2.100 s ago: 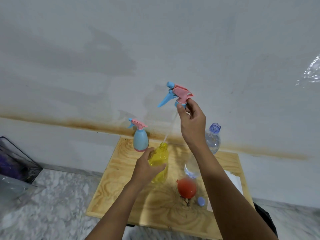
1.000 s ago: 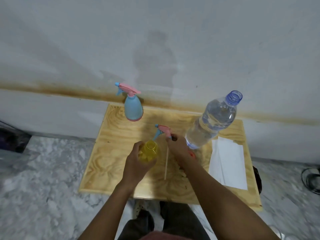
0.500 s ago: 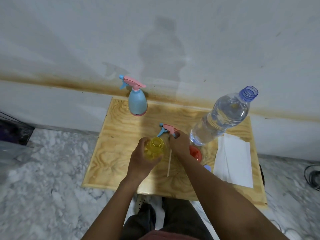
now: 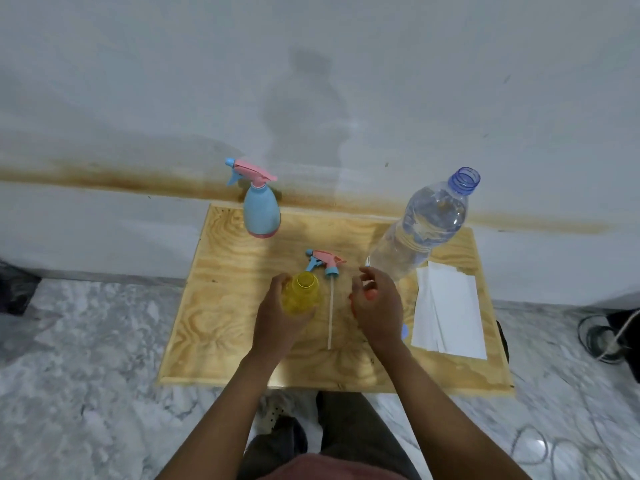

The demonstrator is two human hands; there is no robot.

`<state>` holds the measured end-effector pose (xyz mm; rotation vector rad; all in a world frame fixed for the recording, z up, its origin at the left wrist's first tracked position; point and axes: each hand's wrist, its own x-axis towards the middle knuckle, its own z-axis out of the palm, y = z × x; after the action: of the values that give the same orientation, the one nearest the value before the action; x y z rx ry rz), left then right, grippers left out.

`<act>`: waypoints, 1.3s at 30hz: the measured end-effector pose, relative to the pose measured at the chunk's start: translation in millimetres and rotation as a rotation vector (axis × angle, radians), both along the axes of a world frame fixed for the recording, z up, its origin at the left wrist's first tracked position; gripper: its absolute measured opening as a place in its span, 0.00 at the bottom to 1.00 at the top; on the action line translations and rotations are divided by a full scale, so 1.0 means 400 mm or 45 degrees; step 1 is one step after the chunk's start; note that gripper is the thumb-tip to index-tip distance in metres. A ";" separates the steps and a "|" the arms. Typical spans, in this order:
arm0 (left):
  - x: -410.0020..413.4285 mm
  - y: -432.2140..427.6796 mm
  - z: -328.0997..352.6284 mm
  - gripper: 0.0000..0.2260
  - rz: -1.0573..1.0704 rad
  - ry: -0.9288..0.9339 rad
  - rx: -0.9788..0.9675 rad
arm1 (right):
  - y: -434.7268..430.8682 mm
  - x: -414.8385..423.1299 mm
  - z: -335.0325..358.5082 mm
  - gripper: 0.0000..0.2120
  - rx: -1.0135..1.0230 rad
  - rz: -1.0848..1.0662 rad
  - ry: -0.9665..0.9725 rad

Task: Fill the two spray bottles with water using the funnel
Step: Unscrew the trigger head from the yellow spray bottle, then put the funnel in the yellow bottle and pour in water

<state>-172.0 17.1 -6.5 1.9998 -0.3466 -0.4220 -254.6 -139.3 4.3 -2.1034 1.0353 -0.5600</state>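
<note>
At the far left of the surface (image 4: 221,306) the blue spray bottle (image 4: 261,213) stands upright near the wall with its trigger head on, so we judge it not yet opened or filled. Nearer us, our left hand (image 4: 275,317) grips the yellow spray bottle (image 4: 300,292), fingers (image 4: 277,284) wrapped round its body, holding it upright on the wood with its mouth open. Just right of it the removed sprayer head (image 4: 325,263) lies flat, its dip tube (image 4: 330,313) pointing toward us. Next comes our right hand (image 4: 377,303), low over the orange funnel (image 4: 370,295), which shows only as slivers under the loosely curled fingers (image 4: 367,271); we cannot tell whether they have closed on it. Beyond stands the uncapped water bottle (image 4: 422,226), holding water, and furthest right a stack of paper sheets (image 4: 448,310). We take the step in hand to be fetching the funnel. The next move calls for seating its spout squarely in the yellow bottle's mouth while the left hand steadies it, then pouring slowly from the water bottle.
</note>
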 end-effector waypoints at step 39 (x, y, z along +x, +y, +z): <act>-0.027 -0.109 -0.001 0.26 0.222 -0.072 0.023 | -0.206 -0.100 0.041 0.43 0.085 -0.034 -0.355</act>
<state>-182.6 -26.6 -7.1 2.0431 -0.2015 -0.2599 -294.5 -221.7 20.7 -1.8905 0.9104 -0.7957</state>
